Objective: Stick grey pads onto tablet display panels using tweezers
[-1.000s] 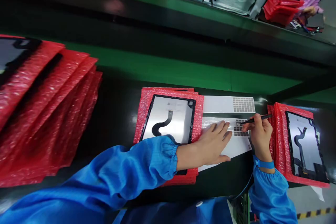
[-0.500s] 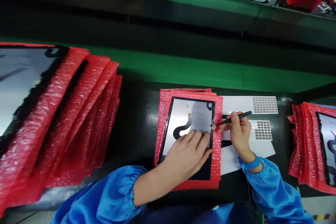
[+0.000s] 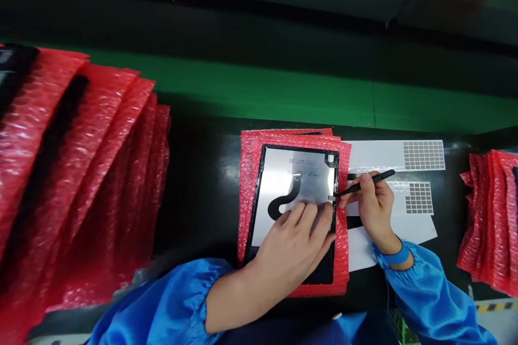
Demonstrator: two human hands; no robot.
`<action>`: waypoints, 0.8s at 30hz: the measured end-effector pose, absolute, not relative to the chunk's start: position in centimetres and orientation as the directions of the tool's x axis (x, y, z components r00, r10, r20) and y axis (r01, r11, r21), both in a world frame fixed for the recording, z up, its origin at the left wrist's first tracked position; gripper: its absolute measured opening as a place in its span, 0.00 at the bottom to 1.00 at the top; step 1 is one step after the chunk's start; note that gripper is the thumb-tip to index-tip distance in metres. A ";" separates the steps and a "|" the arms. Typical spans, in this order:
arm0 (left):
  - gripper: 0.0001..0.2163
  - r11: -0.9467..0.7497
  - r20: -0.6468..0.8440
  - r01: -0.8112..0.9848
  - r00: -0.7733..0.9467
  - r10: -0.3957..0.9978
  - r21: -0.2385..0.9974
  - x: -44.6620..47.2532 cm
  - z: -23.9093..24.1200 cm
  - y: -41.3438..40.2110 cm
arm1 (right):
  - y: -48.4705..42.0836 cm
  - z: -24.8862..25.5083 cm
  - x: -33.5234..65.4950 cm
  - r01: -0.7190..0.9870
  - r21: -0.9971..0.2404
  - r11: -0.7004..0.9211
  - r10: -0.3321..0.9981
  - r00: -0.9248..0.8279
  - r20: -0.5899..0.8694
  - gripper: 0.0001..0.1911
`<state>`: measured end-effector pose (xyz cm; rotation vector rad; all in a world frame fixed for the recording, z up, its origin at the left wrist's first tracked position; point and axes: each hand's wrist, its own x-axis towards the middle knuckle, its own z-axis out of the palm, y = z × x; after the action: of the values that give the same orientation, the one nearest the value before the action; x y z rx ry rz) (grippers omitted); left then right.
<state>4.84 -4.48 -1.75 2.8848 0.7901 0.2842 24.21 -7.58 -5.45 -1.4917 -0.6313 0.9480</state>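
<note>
A silver display panel (image 3: 283, 178) with a black flex cable (image 3: 286, 199) lies on red bubble wrap (image 3: 249, 183) in front of me. My left hand (image 3: 293, 242) rests flat on the panel's lower half, fingers spread. My right hand (image 3: 374, 207) pinches black tweezers (image 3: 364, 183), whose tip holds a tiny grey piece at the panel's right edge. Behind that hand lie white sheets (image 3: 376, 153) carrying grids of small grey squares (image 3: 423, 154).
A fanned stack of red bubble-wrap sleeves (image 3: 81, 183) with panels fills the left side. More red-wrapped panels (image 3: 491, 215) sit at the right edge. A green belt (image 3: 263, 91) runs behind the black work surface (image 3: 202, 188).
My left hand moved from the white sheet onto the panel. My right hand carried the tweezers from the grid of squares over to the panel's right edge.
</note>
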 end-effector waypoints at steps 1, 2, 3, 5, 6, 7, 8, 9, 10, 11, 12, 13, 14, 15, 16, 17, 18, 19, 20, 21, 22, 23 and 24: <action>0.19 -0.850 0.148 0.494 0.841 0.521 0.182 4.9 -1.7 -4.5 | -7.5 -5.4 24.2 -0.133 -0.979 -0.152 0.830 0.520 -0.200 0.20; 0.19 -0.848 0.150 0.497 0.839 0.524 0.184 4.9 -1.7 -4.5 | -7.5 -5.4 24.2 -0.132 -0.979 -0.153 0.831 0.519 -0.200 0.20; 0.18 -0.847 0.149 0.498 0.838 0.525 0.185 4.9 -1.8 -4.5 | -7.5 -5.3 24.2 -0.130 -0.979 -0.155 0.833 0.516 -0.200 0.20; 0.18 -0.846 0.150 0.500 0.837 0.527 0.183 4.9 -1.8 -4.6 | -7.4 -5.3 24.2 -0.125 -0.979 -0.161 0.838 0.507 -0.203 0.21; 0.18 -0.846 0.153 0.501 0.835 0.528 0.182 4.9 -1.8 -4.6 | -7.4 -5.3 24.2 -0.125 -0.978 -0.164 0.840 0.502 -0.205 0.21; 0.18 -0.845 0.157 0.502 0.834 0.529 0.182 4.9 -1.8 -4.5 | -7.4 -5.3 24.3 -0.126 -0.978 -0.167 0.841 0.499 -0.207 0.21; 0.18 -0.845 0.163 0.503 0.832 0.531 0.184 4.9 -1.8 -4.5 | -7.4 -5.4 24.3 -0.126 -0.978 -0.168 0.842 0.497 -0.209 0.21; 0.18 -0.845 0.167 0.502 0.831 0.530 0.186 4.9 -1.8 -4.5 | -7.4 -5.4 24.3 -0.127 -0.977 -0.170 0.843 0.494 -0.211 0.21; 0.18 -0.846 0.171 0.499 0.831 0.529 0.188 4.8 -1.8 -4.5 | -7.4 -5.5 24.3 -0.129 -0.977 -0.171 0.844 0.492 -0.212 0.21; 0.18 -0.847 0.170 0.497 0.833 0.527 0.190 4.8 -1.8 -4.5 | -7.4 -5.5 24.3 -0.132 -0.976 -0.171 0.845 0.489 -0.214 0.21; 0.18 -0.848 0.169 0.494 0.834 0.525 0.191 4.8 -1.8 -4.5 | -7.5 -5.6 24.3 -0.137 -0.976 -0.171 0.847 0.485 -0.217 0.21; 0.18 -0.848 0.170 0.494 0.834 0.525 0.192 4.8 -1.8 -4.5 | -7.5 -5.6 24.3 -0.145 -0.975 -0.170 0.849 0.481 -0.219 0.20; 0.18 -0.848 0.171 0.493 0.834 0.524 0.193 4.8 -1.8 -4.4 | -7.5 -5.6 24.3 -0.152 -0.974 -0.170 0.850 0.478 -0.223 0.20; 0.17 -0.848 0.170 0.492 0.835 0.523 0.195 4.8 -1.8 -4.4 | -7.5 -5.7 24.3 -0.157 -0.973 -0.170 0.849 0.477 -0.225 0.20; 0.17 -0.849 0.171 0.490 0.835 0.522 0.198 4.8 -1.8 -4.4 | -7.5 -5.7 24.3 -0.161 -0.972 -0.170 0.849 0.477 -0.227 0.20; 0.17 -0.849 0.172 0.489 0.836 0.522 0.201 4.8 -1.8 -4.4 | -7.5 -5.7 24.3 -0.163 -0.972 -0.168 0.849 0.477 -0.227 0.20; 0.18 -0.849 0.172 0.488 0.836 0.521 0.204 4.8 -1.8 -4.4 | -7.5 -5.6 24.3 -0.165 -0.973 -0.164 0.849 0.478 -0.224 0.20; 0.19 -0.849 0.166 0.487 0.837 0.521 0.207 4.8 -1.8 -4.4 | -7.5 -5.6 24.3 -0.167 -0.972 -0.163 0.850 0.477 -0.224 0.20; 0.21 -0.847 0.157 0.488 0.839 0.522 0.209 4.8 -1.7 -4.3 | -7.5 -5.6 24.3 -0.168 -0.973 -0.161 0.850 0.478 -0.223 0.20; 0.22 -0.845 0.145 0.492 0.839 0.524 0.211 4.8 -1.7 -4.3 | -7.5 -5.5 24.3 -0.168 -0.973 -0.160 0.850 0.478 -0.223 0.20; 0.23 -0.843 0.133 0.495 0.840 0.527 0.213 4.8 -1.8 -4.3 | -7.5 -5.5 24.3 -0.167 -0.973 -0.161 0.850 0.478 -0.222 0.20; 0.24 -0.841 0.123 0.496 0.841 0.527 0.215 4.8 -1.8 -4.3 | -7.5 -5.5 24.3 -0.165 -0.973 -0.162 0.850 0.478 -0.222 0.20; 0.24 -0.841 0.119 0.497 0.841 0.528 0.216 4.8 -1.8 -4.3 | -7.5 -5.5 24.3 -0.163 -0.973 -0.162 0.850 0.477 -0.221 0.19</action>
<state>4.83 -4.33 -1.75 2.8428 0.7977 0.2596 24.26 -7.52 -5.52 -1.4636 -0.6374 1.0065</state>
